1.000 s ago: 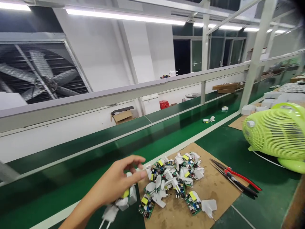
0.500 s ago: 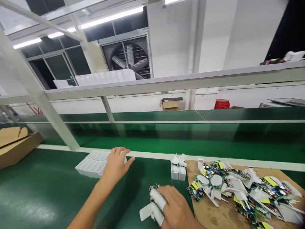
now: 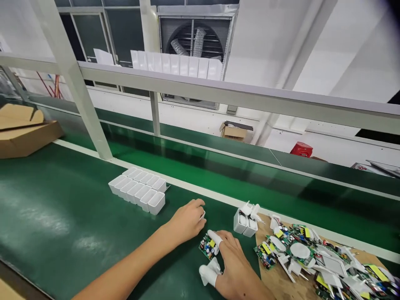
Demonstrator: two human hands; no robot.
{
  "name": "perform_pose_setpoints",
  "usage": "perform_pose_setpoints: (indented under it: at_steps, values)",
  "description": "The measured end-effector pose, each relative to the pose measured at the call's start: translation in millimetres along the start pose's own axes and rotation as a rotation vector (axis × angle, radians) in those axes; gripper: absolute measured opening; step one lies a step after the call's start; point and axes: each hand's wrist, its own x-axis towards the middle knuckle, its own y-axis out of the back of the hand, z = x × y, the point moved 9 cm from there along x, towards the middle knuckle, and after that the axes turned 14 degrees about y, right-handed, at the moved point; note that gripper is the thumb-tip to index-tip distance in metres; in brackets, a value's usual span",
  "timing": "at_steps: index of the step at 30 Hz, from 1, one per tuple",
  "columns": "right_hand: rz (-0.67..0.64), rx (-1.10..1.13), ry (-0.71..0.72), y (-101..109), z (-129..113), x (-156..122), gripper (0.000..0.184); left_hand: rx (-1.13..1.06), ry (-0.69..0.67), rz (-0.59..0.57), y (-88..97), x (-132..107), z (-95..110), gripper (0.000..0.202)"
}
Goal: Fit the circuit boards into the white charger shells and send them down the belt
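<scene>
Far left, a brown cardboard box (image 3: 21, 129) sits at the edge of the long green bench (image 3: 62, 216). Next to the right, a bunch of small white plastic cups (image 3: 137, 189) stands in two neat rows with the open side up.

Then comes the left hand (image 3: 187, 221). It lies low on the bench, well apart from the cups. Its fingers (image 3: 196, 206) are curled in tight around a little white piece (image 3: 203, 214). Only an edge of that piece peeks out.

Just below and to the right lies a small green circuit board (image 3: 208, 246), flat on the bench between the two hands. The right hand (image 3: 233, 266) comes in from the bottom. Its fingers (image 3: 215, 238) wear white rubber tips. The first finger rests its tip on the top edge of the board. The thumb sits lower, apart from the board, with a white bit tucked beside it. I cannot tell if this hand grips the board or only touches it.

Just beside the right hand, two white cups with plug parts (image 3: 245, 221) stand close together. Further right, a brown cardboard sheet (image 3: 281, 283) holds a heap of green boards and white plug pieces (image 3: 306, 254).
</scene>
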Motion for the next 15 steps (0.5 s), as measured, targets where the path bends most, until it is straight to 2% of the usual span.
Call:
perform_pose_setpoints:
  at_steps: [1,3,5,8,11,15]
  values:
    - [-0.008,0.009,0.017,-2,1,0,0.073,-0.032,-0.005,-0.023,-1.4,-4,2,0.007]
    - [0.008,0.03,0.051,-7,10,-3,0.078,-0.1,-0.007,-0.058,0.9,-12,0,0.018]
    - [0.066,0.034,0.079,-12,26,-8,0.08,-0.166,-0.005,-0.088,5.9,-17,-7,0.034]
    - [0.151,0.016,0.164,-17,43,-17,0.079,-0.382,0.06,-0.185,5.7,-19,-24,0.064]
    - [0.238,0.007,0.261,-16,43,-20,0.074,-0.573,0.122,-0.287,-6.0,-17,-35,0.087]
    - [0.345,-0.033,0.311,-5,36,-19,0.073,-0.558,0.103,-0.312,-19.1,-15,-39,0.097]
